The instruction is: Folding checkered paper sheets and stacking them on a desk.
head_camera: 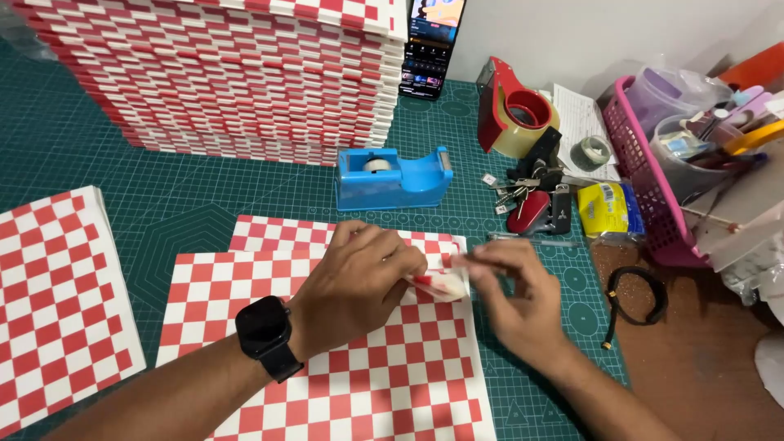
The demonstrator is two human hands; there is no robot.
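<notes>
My left hand [357,274], with a black watch on its wrist, and my right hand [514,294] meet over a red-and-white checkered sheet [327,367] lying on the green cutting mat [188,204]. Both pinch a small folded checkered piece [441,282] between the fingertips, near the sheet's upper right corner. Another checkered sheet [278,235] lies partly under the first one. A blue tape dispenser [390,177] stands just beyond the hands.
A tall stack of folded checkered pieces [237,73] fills the back left, more sheets [57,294] lie at left. A phone [429,45] leans on the wall. A red tape gun [510,106], keys [531,196], a yellow packet [604,208], a pink basket [645,180] and a black band [637,298] sit at right.
</notes>
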